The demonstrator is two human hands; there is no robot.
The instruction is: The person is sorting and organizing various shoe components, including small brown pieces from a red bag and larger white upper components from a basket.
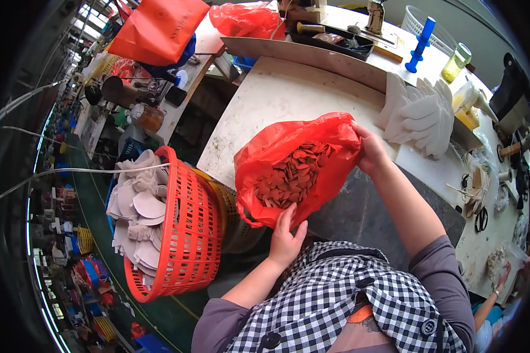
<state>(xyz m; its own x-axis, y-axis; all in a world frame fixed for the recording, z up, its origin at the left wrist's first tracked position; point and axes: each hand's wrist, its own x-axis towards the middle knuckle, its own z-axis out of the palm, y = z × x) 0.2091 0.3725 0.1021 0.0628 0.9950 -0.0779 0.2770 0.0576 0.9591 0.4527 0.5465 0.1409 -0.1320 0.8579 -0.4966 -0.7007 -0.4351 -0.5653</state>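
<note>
A red plastic bag (335, 182) lies wide open in front of me, its mouth facing up. Inside it is a heap of small flat reddish-brown pieces (297, 173), many with rounded edges. My right hand (371, 148) grips the bag's rim at the far right, the fingers partly hidden behind the plastic. At the near edge, my left hand (285, 241) holds the rim, fingertips reaching over beside the pieces and thumb on the outer side.
A red basket (188, 235) heaped with pale cut pieces (141, 206) stands at the left. White layered pieces (421, 115) lie right of the bag on the pale worktable (277, 94). Behind are a black tray (335, 44) and blue spool (420, 44). Scissors (482, 219) lie at right.
</note>
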